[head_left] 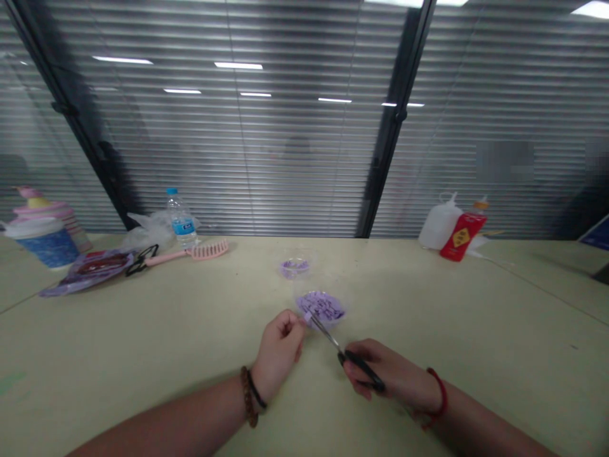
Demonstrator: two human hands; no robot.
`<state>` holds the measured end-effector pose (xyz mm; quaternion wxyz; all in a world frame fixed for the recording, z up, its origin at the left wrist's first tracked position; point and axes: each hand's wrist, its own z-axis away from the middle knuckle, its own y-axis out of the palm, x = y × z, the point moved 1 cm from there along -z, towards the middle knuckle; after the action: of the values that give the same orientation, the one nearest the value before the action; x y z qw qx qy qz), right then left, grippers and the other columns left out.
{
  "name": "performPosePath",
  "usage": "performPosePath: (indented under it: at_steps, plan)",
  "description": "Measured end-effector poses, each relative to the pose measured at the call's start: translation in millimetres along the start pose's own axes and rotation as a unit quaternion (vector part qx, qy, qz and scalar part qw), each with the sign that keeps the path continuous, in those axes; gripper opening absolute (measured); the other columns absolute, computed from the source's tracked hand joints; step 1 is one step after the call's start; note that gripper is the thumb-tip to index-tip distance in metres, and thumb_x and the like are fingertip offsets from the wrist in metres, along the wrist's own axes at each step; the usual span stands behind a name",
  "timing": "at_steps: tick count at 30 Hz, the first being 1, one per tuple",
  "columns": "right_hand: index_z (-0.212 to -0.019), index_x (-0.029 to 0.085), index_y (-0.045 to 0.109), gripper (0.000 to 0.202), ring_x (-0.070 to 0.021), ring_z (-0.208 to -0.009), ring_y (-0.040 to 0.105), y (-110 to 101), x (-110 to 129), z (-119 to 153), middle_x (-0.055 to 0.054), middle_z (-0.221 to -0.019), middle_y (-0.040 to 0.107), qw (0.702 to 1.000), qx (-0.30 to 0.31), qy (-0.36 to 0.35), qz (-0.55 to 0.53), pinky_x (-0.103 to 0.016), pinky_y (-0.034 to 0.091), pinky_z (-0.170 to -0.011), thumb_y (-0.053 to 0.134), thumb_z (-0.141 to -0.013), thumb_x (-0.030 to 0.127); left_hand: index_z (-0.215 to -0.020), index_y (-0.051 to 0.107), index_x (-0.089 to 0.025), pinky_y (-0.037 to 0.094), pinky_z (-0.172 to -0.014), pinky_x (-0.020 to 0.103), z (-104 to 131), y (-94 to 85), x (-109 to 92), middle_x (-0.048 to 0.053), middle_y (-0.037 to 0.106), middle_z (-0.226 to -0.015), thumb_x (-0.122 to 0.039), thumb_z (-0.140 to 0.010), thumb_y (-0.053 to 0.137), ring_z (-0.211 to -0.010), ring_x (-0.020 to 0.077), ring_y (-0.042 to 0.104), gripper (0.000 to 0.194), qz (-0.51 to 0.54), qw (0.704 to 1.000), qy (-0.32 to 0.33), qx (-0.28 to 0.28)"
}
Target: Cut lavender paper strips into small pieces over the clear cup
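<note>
My left hand [280,349] is closed in a pinch on a small purple piece [307,317]. My right hand [380,368] grips black-handled scissors [364,369], whose metal blades point up and left to that piece. Just beyond the blade tips lies a clear container of purple cut pieces [323,306]. Farther back stands a second clear container [295,268] with some purple bits in it. Whether the blades are parted is too small to tell.
At the left are a blue cup [50,244], a purple packet [92,268], a pink hairbrush [208,251] and a water bottle [182,222]. A white bottle [438,223] and a red bottle [462,237] stand at the back right of the table [190,336].
</note>
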<state>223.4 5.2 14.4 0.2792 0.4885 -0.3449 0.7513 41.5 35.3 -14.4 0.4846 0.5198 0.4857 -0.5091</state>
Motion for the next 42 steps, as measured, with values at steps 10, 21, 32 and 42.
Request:
performPosePath:
  at_steps: [10, 21, 32, 42]
  plan:
    - [-0.050, 0.014, 0.047, 0.040, -0.0041, -0.039, 0.034, -0.7, -8.4, -6.4, 0.003, -0.043, 0.043, 0.999, -0.008, -0.026, 0.042, -0.018, 0.025, -0.040, 0.050, -0.077, 0.044, -0.057, 0.036, -0.020, 0.022, -0.033, 0.016, 3.3, 2.5, -4.8, -0.010, 0.036, -0.037, -0.032, -0.069, 0.050, -0.031, 0.0045, 0.028, 0.022, -0.023, 1.000, 0.001, 0.008]
    - [-0.060, 0.015, 0.045, 0.050, -0.0011, -0.031, 0.025, -0.6, -5.8, -4.7, 0.005, -0.044, 0.043, 0.993, -0.046, 0.026, -0.110, -0.016, 0.013, -0.030, 0.053, -0.065, 0.064, -0.063, 0.042, -0.018, 0.024, -0.033, 0.016, -1.8, 0.7, -0.6, -0.009, 0.036, -0.046, -0.040, -0.074, 0.049, -0.033, 0.0033, 0.031, 0.026, 0.003, 1.000, 0.004, 0.013]
    - [-0.052, 0.014, 0.045, 0.042, -0.0037, -0.039, 0.031, -0.5, 2.7, -1.5, 0.003, -0.045, 0.043, 0.999, -0.037, -0.011, 0.014, -0.018, 0.022, -0.038, 0.050, -0.074, 0.050, -0.062, 0.041, -0.018, 0.024, -0.033, 0.016, -2.0, -0.9, -0.2, -0.009, 0.037, -0.045, -0.042, -0.075, 0.051, -0.033, 0.0038, 0.031, 0.029, 0.020, 1.000, 0.013, -0.012]
    - [-0.056, 0.014, 0.048, 0.032, -0.0054, -0.043, 0.036, 1.1, -13.2, -7.2, 0.004, -0.047, 0.044, 0.997, -0.044, -0.023, 0.061, -0.018, 0.027, -0.042, 0.052, -0.077, 0.038, -0.061, 0.041, -0.018, 0.022, -0.034, 0.016, 2.6, 1.5, -4.8, -0.009, 0.037, -0.042, -0.040, -0.075, 0.051, -0.033, 0.0037, 0.028, 0.028, -0.001, 0.999, 0.017, 0.028]
